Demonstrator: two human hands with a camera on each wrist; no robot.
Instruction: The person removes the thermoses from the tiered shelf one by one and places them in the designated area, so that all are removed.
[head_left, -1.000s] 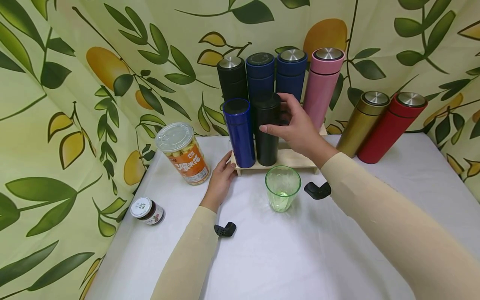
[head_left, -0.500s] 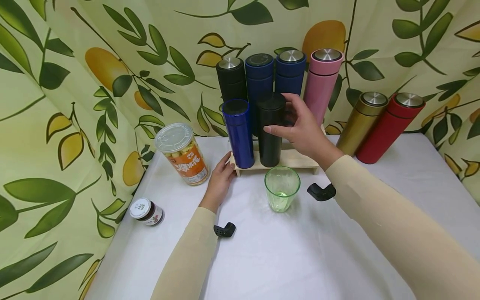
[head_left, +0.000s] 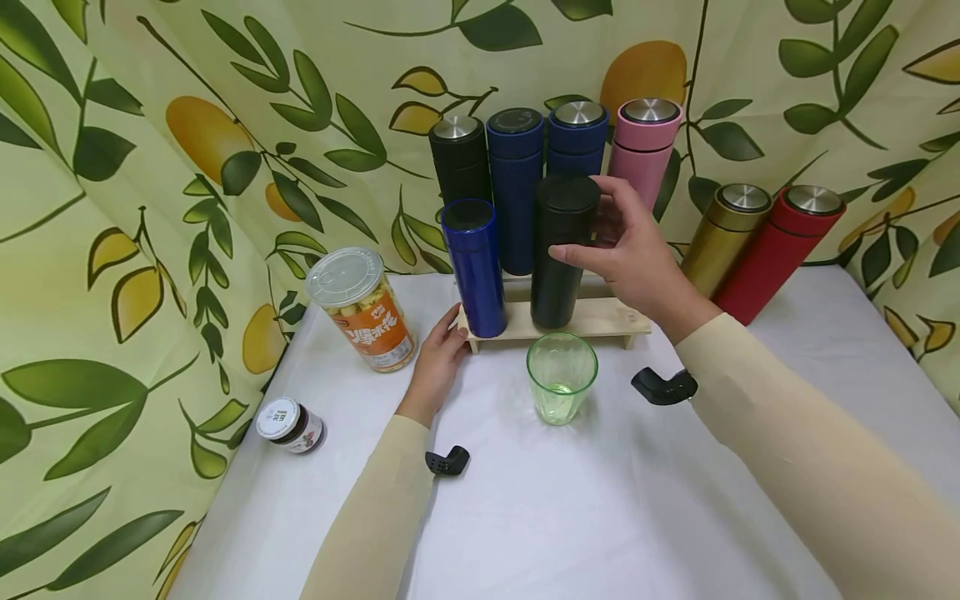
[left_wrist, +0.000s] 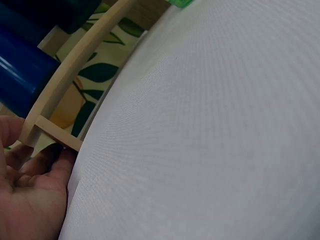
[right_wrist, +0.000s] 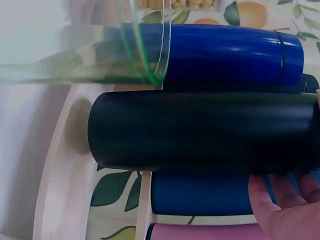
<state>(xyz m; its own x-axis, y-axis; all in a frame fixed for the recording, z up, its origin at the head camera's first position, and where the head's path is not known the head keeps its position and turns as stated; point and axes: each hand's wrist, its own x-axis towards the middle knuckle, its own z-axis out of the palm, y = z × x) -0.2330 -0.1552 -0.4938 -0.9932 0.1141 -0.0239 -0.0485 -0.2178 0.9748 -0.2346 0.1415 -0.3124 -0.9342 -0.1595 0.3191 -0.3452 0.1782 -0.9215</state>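
Note:
My right hand [head_left: 643, 254] grips a black thermos [head_left: 555, 287] round its upper body, thumb in front and fingers on the right side. The thermos stands almost upright, its base close over the front step of a wooden rack [head_left: 607, 317]; a shadow shows on the step in the right wrist view. Beside it on that step is a glossy blue thermos [head_left: 476, 275]. My left hand [head_left: 437, 367] pinches the rack's left end; in the left wrist view, its fingers [left_wrist: 60, 167] curl beside the rack's leg.
Behind stand a black thermos [head_left: 457, 167], navy thermoses [head_left: 517, 192] and a pink thermos [head_left: 645, 162]. Gold [head_left: 723, 242] and red thermoses [head_left: 783, 254] stand right. A green glass [head_left: 561, 379] is in front, with a snack tub [head_left: 367, 312] and a jam jar [head_left: 294, 425] left.
My right hand has moved the black thermos to the right along the front step, away from the blue thermos. My left hand has stayed at the rack's end.

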